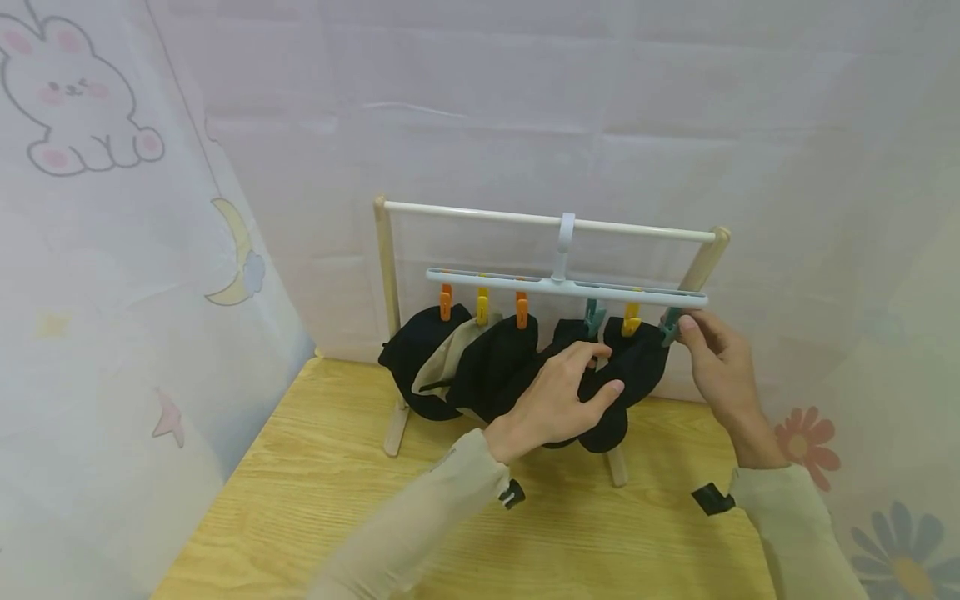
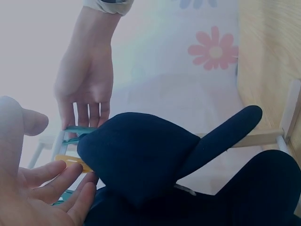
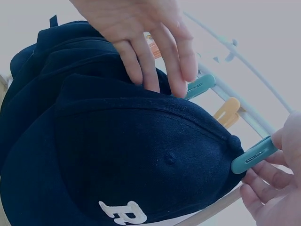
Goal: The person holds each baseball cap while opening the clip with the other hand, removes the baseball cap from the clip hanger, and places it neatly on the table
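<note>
In the head view my right hand (image 1: 726, 371) pinches the teal clip (image 1: 670, 327) at the right end of a pale blue hanger (image 1: 615, 292). That clip (image 3: 254, 155) meets the crown of a dark cap (image 3: 127, 141) with a white letter, as the right wrist view shows. My left hand (image 1: 553, 398) reaches over the dark caps with its fingers extended, gripping nothing. Beside its fingers in the left wrist view is a yellow clip (image 2: 73, 161) at the edge of the dark cap (image 2: 141, 150). Another teal clip (image 1: 594, 318) is near this hand.
The hanger hooks over the white rod (image 1: 472, 213) of a wooden stand (image 1: 387, 275) on a wood-grain table (image 1: 300, 500). Further left, orange clips (image 1: 446, 302) and a yellow clip (image 1: 482, 306) hold more caps, one partly beige (image 1: 442, 362). A printed cloth (image 1: 262, 100) surrounds the table.
</note>
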### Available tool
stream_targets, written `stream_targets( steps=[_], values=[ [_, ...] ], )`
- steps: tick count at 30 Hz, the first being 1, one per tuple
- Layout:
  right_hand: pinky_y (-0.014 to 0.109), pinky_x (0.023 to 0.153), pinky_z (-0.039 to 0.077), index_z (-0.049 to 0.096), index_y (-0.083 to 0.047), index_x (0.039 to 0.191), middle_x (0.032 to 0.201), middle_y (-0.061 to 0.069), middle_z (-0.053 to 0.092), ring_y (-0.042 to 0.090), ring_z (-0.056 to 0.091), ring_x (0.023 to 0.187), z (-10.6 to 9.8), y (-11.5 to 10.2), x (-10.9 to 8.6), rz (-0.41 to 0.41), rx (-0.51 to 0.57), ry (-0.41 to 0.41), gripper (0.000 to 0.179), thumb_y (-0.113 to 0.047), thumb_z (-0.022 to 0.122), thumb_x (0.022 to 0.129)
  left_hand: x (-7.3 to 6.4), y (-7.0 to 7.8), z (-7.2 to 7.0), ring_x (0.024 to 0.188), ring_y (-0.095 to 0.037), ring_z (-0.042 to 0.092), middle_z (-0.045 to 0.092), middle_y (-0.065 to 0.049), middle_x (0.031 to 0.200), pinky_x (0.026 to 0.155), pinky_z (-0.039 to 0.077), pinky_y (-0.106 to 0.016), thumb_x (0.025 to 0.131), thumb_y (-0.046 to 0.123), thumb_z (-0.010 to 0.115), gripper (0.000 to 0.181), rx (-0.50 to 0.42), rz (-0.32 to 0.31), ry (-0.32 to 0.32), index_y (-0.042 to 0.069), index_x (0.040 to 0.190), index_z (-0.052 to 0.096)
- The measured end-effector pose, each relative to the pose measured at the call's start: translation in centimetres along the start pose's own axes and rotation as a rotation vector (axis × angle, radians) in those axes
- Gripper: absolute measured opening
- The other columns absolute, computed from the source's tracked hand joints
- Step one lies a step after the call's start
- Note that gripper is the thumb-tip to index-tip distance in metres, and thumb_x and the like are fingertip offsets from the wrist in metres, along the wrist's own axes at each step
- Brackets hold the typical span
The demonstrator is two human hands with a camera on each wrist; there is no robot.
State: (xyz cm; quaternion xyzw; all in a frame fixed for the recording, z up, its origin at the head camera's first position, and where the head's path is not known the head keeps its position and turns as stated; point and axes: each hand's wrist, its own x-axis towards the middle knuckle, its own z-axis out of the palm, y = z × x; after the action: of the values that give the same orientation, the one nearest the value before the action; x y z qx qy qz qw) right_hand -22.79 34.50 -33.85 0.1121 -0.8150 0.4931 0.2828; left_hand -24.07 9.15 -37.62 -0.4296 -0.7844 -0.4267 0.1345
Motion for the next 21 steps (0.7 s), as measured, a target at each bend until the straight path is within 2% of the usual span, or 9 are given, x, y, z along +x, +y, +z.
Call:
stream_targets(
  steps=[7, 13, 16, 21],
  values=[
    [0.011, 0.099, 0.051, 0.062, 0.013, 0.135, 0.119, -0.004, 0.075, 0.005, 0.068, 0.114, -0.2, 0.2, 0.1, 0.007, 0.129, -0.04, 0.041, -0.02, 0.053, 0.113, 1.0, 0.2, 0.9, 0.128, -0.02, 0.065, 0.056, -0.007, 0.156, 0.103, 0.053, -0.021, 0.11, 0.041, 0.057, 0.058, -0.004, -0.042, -0.025, 0.007, 0.156, 0.049],
    [0.012, 0.1, 0.051, 0.058, 0.017, 0.137, 0.123, -0.002, 0.076, 0.006, 0.069, 0.116, -0.5, 0.8, 0.2, 0.02, 0.246, -0.073, 0.044, -0.019, 0.054, 0.113, 1.6, 0.5, 1.6, 0.145, -0.021, 0.055, 0.051, -0.007, 0.162, 0.115, 0.049, -0.031, 0.11, 0.043, 0.056, 0.061, 0.009, -0.098, -0.06, 0.009, 0.16, 0.045],
    [0.011, 0.1, 0.051, 0.06, 0.013, 0.139, 0.124, -0.004, 0.075, 0.006, 0.069, 0.116, -0.6, 1.0, 0.2, 0.04, 0.243, -0.09, 0.044, -0.022, 0.054, 0.113, 1.8, 0.6, 1.8, 0.15, -0.021, 0.05, 0.05, -0.007, 0.163, 0.119, 0.046, -0.034, 0.11, 0.044, 0.056, 0.062, 0.02, -0.12, -0.074, 0.009, 0.16, 0.045],
    [0.011, 0.101, 0.05, 0.06, 0.008, 0.143, 0.126, -0.007, 0.075, 0.005, 0.068, 0.119, -0.8, 1.1, 0.4, 0.071, 0.219, -0.114, 0.046, -0.027, 0.054, 0.113, 2.7, 0.6, 2.1, 0.15, -0.02, 0.049, 0.048, -0.005, 0.165, 0.12, 0.045, -0.035, 0.111, 0.046, 0.053, 0.063, -0.001, -0.149, -0.097, 0.01, 0.161, 0.043]
  ],
)
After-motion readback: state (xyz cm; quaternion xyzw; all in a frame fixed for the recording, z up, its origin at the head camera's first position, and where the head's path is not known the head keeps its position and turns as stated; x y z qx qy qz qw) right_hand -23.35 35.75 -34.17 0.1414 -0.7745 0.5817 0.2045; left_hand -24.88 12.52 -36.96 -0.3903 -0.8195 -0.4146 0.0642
